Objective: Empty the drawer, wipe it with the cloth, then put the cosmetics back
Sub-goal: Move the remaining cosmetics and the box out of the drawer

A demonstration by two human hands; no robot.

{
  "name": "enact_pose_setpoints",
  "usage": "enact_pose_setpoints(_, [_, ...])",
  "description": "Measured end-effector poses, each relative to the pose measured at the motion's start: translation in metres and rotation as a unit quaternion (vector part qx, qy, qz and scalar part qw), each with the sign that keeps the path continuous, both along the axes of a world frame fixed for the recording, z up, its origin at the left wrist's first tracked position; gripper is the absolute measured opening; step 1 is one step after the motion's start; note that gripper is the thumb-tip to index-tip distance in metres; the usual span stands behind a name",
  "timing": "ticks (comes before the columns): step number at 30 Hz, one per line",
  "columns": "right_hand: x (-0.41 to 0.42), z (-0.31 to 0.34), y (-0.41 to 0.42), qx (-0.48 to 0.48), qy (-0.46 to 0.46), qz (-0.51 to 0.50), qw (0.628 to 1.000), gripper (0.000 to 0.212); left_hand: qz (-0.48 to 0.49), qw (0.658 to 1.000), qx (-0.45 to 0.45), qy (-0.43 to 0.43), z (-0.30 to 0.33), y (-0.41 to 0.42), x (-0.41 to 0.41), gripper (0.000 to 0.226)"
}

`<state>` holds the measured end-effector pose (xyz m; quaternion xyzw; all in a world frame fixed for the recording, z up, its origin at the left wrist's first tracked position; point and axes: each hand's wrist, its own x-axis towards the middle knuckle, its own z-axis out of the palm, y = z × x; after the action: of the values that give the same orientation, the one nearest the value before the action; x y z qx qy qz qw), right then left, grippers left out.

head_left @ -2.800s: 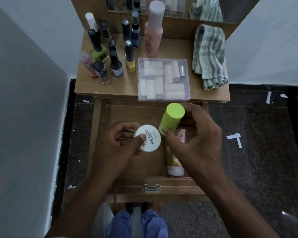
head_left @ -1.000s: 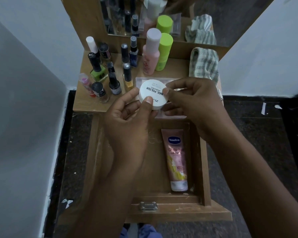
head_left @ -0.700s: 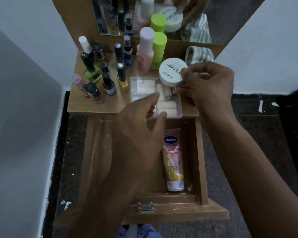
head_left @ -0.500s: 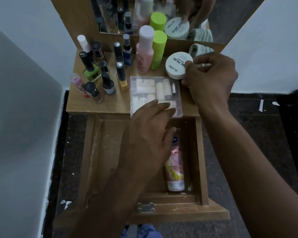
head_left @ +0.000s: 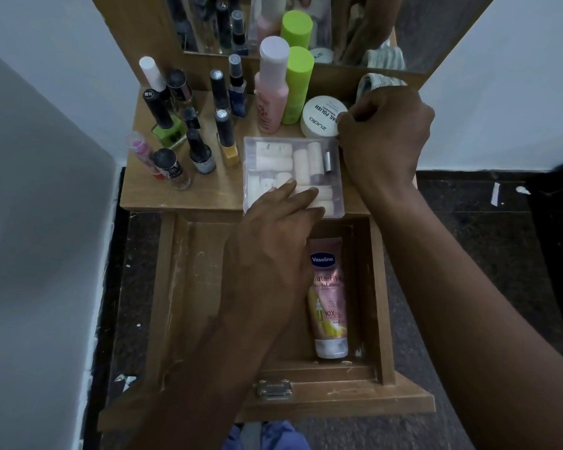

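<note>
Right now, from your head view, your right hand curls its fingers on the white nail polish remover tub, which sits on the bench beside the green bottle. Your left hand lies flat, fingers spread, on the clear plastic box. One pink Vaseline tube lies in the open drawer, right side.

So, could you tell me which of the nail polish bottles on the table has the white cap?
The tall white-capped bottle at the back left corner, nearest the wall. All the other nail polish bottles around it carry black or dark caps.
</note>
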<state>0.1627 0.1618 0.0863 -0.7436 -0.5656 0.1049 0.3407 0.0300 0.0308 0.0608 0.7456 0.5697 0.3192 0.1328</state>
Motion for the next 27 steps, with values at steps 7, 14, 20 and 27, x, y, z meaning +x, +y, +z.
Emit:
enact_pose_setpoints(7, [0.004, 0.005, -0.015, 0.001, -0.032, 0.038, 0.999, 0.016, 0.012, 1.0, -0.009, -0.001, 0.001, 0.001, -0.001, 0.036])
enact_pose_setpoints(14, [0.001, 0.01, -0.065, 0.018, -0.014, 0.141, 0.99, 0.016, 0.023, 0.999, -0.041, 0.003, 0.001, 0.001, -0.001, 0.033])
enact_pose_setpoints(20, [0.001, 0.005, -0.097, 0.024, -0.03, 0.17, 0.985, 0.019, 0.022, 0.999, -0.04, -0.021, -0.002, 0.006, -0.002, 0.032])
enact_pose_setpoints(27, [0.013, 0.026, -0.145, -0.056, -0.006, 0.118, 0.991, 0.011, 0.026, 0.999, -0.003, -0.03, 0.006, 0.004, -0.007, 0.027])
